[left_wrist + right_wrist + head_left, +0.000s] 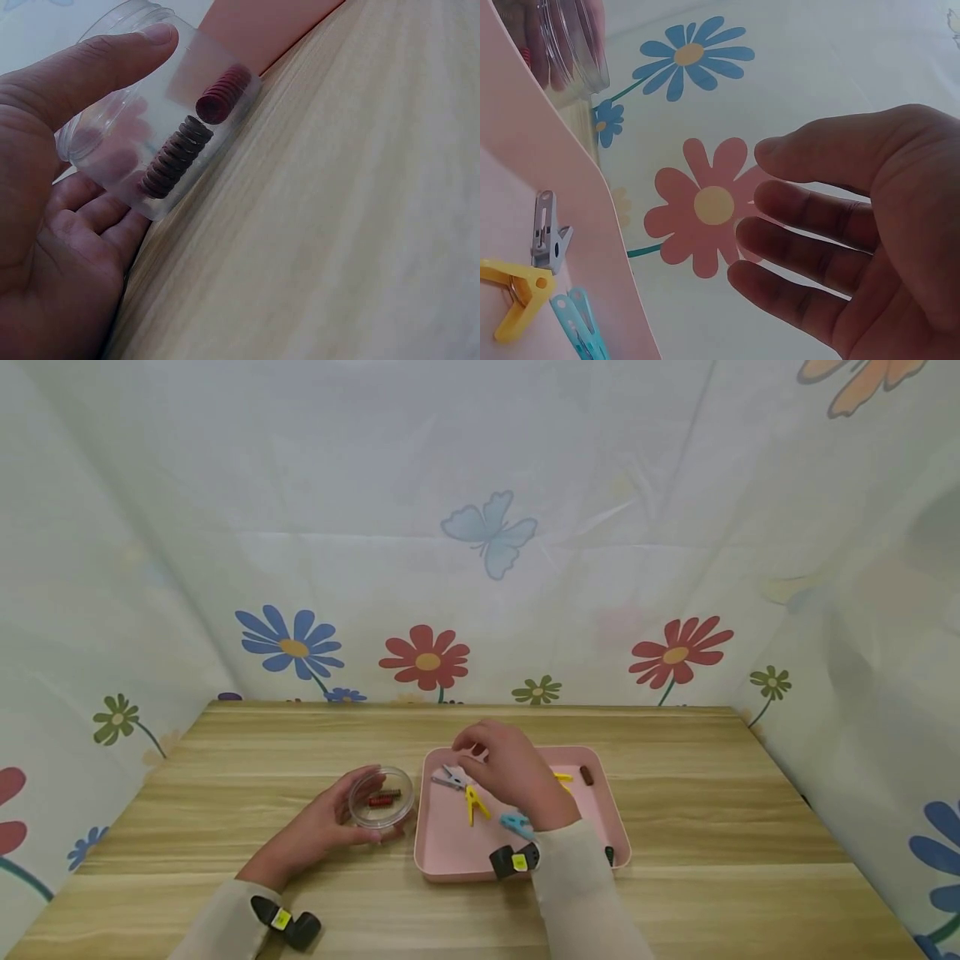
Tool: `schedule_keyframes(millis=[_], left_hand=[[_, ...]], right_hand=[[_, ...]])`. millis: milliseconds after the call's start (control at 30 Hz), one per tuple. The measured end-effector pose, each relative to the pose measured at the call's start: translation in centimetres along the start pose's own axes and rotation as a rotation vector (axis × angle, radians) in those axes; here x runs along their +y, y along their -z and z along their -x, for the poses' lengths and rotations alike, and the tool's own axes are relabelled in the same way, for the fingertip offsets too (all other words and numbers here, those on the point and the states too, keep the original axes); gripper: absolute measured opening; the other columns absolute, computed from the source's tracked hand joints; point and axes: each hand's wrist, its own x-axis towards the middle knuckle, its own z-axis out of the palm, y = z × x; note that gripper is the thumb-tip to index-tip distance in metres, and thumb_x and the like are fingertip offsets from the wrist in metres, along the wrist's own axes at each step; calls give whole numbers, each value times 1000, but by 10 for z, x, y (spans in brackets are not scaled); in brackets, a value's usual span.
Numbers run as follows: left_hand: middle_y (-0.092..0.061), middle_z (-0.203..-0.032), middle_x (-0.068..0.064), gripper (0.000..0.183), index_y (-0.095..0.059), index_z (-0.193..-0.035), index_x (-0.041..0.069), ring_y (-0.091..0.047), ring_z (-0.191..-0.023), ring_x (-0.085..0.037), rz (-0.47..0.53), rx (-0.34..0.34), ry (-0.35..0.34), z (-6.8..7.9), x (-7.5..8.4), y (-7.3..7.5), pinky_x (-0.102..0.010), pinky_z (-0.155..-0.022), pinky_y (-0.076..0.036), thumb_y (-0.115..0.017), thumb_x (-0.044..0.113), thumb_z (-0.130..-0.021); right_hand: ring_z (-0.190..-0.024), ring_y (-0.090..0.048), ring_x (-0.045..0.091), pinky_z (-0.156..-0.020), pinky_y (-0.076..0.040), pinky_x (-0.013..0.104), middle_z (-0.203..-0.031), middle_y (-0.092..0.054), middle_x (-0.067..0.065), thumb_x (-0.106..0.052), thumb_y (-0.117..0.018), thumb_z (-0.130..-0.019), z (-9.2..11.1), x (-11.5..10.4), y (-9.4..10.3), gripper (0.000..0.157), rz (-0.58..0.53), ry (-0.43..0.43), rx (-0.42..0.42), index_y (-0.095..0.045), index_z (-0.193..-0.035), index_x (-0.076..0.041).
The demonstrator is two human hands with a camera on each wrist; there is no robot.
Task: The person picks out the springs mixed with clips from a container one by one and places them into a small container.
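Note:
My left hand holds a clear plastic jar, its thumb on one side and fingers round the other. At the bottom of the jar lie a red spring and a brownish spring, both plain in the left wrist view. My right hand hovers over the back of the pink tray, fingers loosely bent and apart from the thumb, with nothing held. Below it in the tray are a grey clothespin, a yellow clothespin and a light blue clothespin.
Another yellow piece, partly hidden by the right hand, lies in the tray. A brown spring-like piece is near its back right corner, and a small dark piece near the front right. A flowered curtain surrounds the wooden table.

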Motion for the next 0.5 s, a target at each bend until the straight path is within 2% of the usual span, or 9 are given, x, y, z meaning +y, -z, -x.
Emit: schedule_keyframes(millis=[500], left_hand=[[-41, -152, -6, 90, -34, -146, 31, -32, -145, -28, 2, -1, -2, 0, 0, 0, 0, -100, -25, -85, 30, -71]], right_hand=[[-98, -62, 17, -87, -54, 35, -113, -66, -1, -22, -65, -93, 3, 9, 11, 20, -71, -57, 12, -68, -111, -15]])
